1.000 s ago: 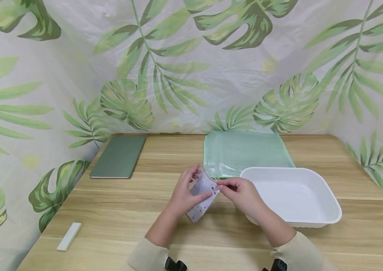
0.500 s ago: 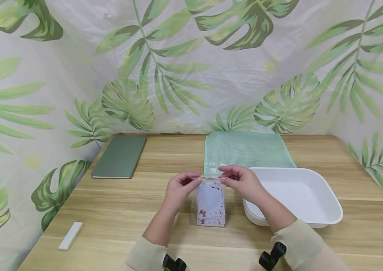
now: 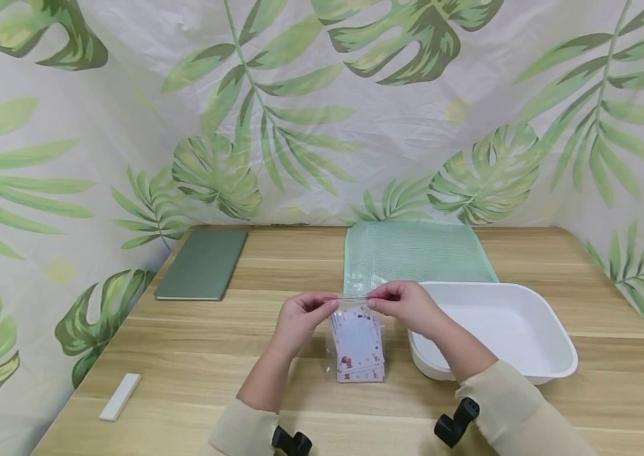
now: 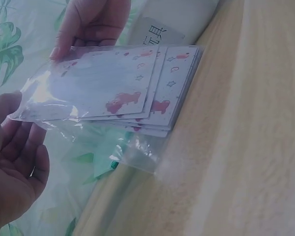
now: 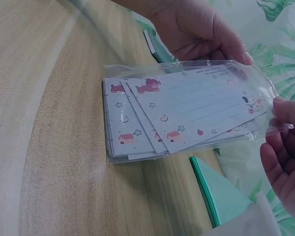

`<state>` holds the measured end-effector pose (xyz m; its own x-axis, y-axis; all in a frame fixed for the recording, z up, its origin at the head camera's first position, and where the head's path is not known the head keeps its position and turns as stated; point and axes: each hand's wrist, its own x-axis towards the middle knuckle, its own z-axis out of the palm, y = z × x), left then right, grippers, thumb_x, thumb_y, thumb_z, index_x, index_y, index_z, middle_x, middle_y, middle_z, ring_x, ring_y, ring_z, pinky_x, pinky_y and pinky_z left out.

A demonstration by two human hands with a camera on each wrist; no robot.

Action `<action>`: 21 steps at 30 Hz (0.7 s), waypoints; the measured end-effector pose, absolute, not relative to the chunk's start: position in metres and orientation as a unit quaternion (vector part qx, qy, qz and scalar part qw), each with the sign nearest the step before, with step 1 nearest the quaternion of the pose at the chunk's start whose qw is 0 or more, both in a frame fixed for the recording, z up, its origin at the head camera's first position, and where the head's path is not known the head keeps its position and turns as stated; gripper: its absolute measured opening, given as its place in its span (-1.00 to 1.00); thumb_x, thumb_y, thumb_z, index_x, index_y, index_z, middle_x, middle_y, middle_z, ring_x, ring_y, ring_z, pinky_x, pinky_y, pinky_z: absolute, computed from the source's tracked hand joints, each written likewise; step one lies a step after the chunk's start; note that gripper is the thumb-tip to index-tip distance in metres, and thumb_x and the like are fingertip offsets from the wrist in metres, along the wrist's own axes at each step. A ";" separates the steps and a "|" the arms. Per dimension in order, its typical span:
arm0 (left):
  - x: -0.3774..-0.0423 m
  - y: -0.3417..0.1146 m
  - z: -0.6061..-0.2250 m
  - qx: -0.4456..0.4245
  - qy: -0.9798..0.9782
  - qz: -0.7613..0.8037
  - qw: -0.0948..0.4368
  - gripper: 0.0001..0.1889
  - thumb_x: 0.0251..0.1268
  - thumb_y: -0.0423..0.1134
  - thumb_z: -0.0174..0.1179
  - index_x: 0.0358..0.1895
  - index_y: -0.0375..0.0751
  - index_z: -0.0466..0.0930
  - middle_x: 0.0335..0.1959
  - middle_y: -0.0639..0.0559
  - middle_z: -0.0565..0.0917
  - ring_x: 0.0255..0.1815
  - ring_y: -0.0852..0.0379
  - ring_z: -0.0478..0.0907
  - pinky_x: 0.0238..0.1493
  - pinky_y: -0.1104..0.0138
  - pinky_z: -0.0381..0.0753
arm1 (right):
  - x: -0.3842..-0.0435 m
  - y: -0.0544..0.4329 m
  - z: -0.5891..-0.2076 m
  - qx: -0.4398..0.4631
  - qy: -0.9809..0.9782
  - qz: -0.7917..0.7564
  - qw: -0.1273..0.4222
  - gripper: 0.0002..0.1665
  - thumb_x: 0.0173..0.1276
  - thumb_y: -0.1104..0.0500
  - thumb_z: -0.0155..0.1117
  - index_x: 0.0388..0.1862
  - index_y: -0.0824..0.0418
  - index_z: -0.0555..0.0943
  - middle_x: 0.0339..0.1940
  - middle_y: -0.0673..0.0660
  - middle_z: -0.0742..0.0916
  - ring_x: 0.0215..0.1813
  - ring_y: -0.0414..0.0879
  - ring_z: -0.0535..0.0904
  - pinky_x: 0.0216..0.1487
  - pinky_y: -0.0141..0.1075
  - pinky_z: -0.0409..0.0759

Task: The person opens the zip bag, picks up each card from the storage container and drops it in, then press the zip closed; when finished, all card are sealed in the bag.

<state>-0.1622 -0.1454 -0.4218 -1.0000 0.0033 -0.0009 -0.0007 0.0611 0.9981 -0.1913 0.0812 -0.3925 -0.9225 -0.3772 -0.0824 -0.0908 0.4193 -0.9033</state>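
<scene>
Between both hands hangs a clear plastic zip bag [image 3: 331,348] with several printed note sheets [image 3: 358,342] inside. My left hand [image 3: 297,320] pinches the bag's top edge at its left corner, thumb in front. At the other corner my right hand [image 3: 407,309] pinches the same edge between thumb and fingers. In the left wrist view the sheets [image 4: 113,88] lie fanned and slightly uneven in the bag, with red animal prints. The right wrist view shows faint lines, stars and small pictures on the front sheet [image 5: 201,105]. The bag's lower end is close to the tabletop; whether it touches I cannot tell.
A white plastic basin [image 3: 504,332] stands just right of the right hand. Behind it lies a green mesh zip pouch [image 3: 413,253]. A dark green notebook [image 3: 202,265] is at the back left, and a small white bar [image 3: 120,397] near the left edge.
The bag has gone from tilted to hanging upright, facing me. My left hand has moved from around its side to its top corner; both hands now pinch the top edge.
</scene>
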 end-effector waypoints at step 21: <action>-0.156 -0.144 -0.413 0.015 0.746 0.665 -0.043 -0.85 0.24 -0.35 0.29 -0.29 -0.45 0.70 -0.43 0.00 0.73 -0.41 0.26 0.56 -0.30 0.46 0.55 | -0.190 0.083 -0.386 -0.139 0.824 -0.535 0.124 -0.76 0.29 0.11 0.37 -0.21 0.29 0.71 -0.35 0.06 0.71 -0.27 -0.12 0.51 -0.19 -0.22 0.57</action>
